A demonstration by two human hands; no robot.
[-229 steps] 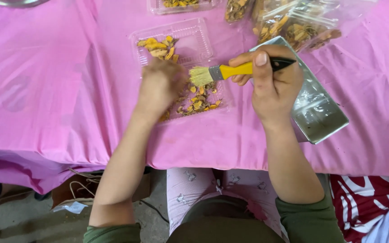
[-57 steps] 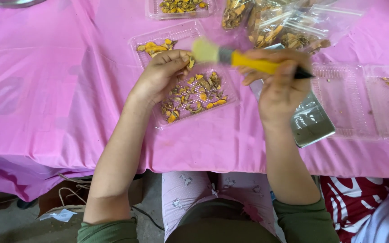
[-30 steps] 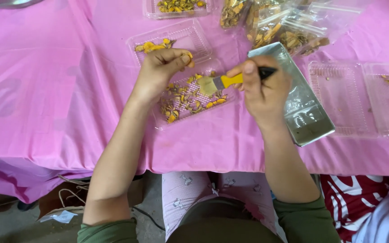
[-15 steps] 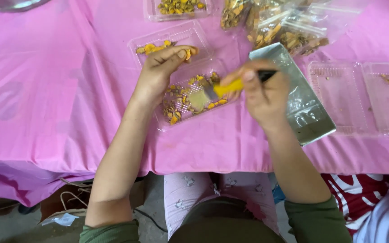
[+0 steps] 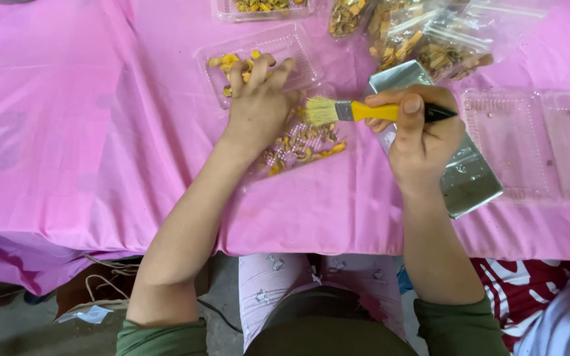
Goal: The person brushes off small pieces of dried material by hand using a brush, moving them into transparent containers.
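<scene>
Over the pink tabletop (image 5: 67, 132), the right hand (image 5: 420, 135) clamps a yellow brush (image 5: 357, 111), bristles just above the tray (image 5: 301, 142) of yellow bits. Left hand (image 5: 258, 105) presses that tray, fingers curled, holding nothing. Brushing step underway; next likely needs bristles lowered.

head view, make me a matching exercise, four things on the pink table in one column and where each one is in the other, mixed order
Things:
1. brush
2. metal tray
3. plastic bags
4. left hand

Places:
A. far edge, upper right, holding dried pieces
B. resting on a clear container of yellow pieces
C. held in the right hand
D. lying under the right hand on the cloth

Pairs: 1-C, 2-D, 3-A, 4-B
</scene>
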